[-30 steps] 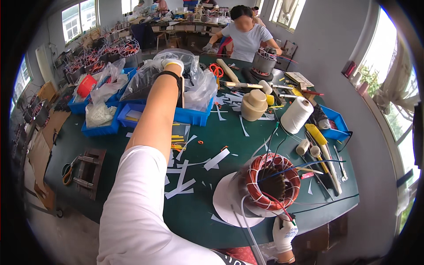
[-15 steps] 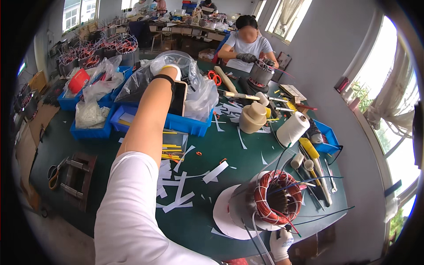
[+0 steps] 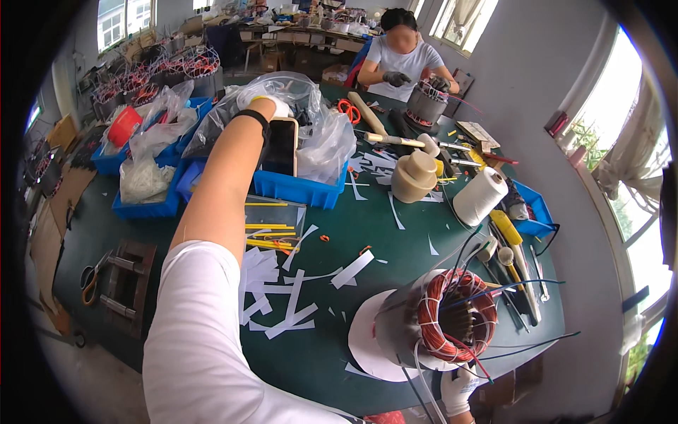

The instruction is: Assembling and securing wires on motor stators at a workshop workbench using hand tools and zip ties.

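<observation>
Since the earlier frame, the left forearm (image 3: 219, 184) has slid toward nine o'clock, uncovering more of the phone (image 3: 286, 147), and across the table a co-worker's dark-gloved hand (image 3: 397, 78) has come away from a second stator (image 3: 426, 107).

Nearest, at five o'clock, the white-gloved right hand (image 3: 458, 390) is at the lower rim of the wound stator (image 3: 402, 326); its fingertips are hidden, so I cannot tell whether they pinch or merely rest. That stator lies tilted between four and five o'clock beside a white sheet (image 3: 361, 328), its red winding (image 3: 435, 321) turned toward the viewer. Loose leads (image 3: 530, 284) stick out toward three o'clock; a sleeve or tool snagging one could tug it out of place. The tilted body might also roll if nothing steadied it.

At seven o'clock lie paper strips (image 3: 295, 297), which a sweeping forearm could scatter. Farther, at eleven o'clock, the left hand (image 3: 275, 104) is in a clear plastic bag (image 3: 326, 148) over a blue tray (image 3: 296, 193); whether its fingers are spread or pressed together I cannot tell. With the phone just beside the wrist, a careless pull-back could knock it or drag the bag along.
</observation>
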### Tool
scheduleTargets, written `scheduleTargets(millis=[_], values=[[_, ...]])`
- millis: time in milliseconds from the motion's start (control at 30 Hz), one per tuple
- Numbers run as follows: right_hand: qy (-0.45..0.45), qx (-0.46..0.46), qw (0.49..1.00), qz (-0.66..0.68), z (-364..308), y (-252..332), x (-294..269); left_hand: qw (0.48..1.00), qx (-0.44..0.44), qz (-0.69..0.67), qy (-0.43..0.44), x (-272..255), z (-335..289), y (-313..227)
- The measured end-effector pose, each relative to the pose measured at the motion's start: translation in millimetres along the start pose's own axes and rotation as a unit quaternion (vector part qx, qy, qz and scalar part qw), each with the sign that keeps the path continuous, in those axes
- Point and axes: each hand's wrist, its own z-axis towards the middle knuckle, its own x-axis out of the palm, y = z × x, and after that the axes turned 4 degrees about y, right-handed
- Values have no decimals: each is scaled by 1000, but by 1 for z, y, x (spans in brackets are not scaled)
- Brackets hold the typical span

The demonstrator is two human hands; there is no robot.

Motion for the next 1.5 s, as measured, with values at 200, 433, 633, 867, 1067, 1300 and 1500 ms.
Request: scheduleTargets(millis=[200, 433, 633, 867, 1067, 1300, 1500], values=[[-14, -13, 1000, 18, 2, 0, 3, 998, 34, 32, -49, -13, -39, -13], [12, -5, 1000, 2, -3, -8, 4, 980, 51, -74, -175, -11, -53, -11], [36, 8, 999, -14, -6, -13, 3, 962, 72, -107, -242, -39, -73, -41], [37, 8, 999, -35, -2, 0, -4, 881, 282, -243, -291, -93, -103, -86], [-10, -40, 999, -2, 8, 23, -12, 873, 337, -291, -200, -92, -219, -140], [-7, -11, 1000, -17, 5, 18, -18, 914, 254, -315, -33, -13, -332, -168], [48, -71, 996, 33, 24, -11, -25, 863, 288, -403, 101, 67, -406, -214]])
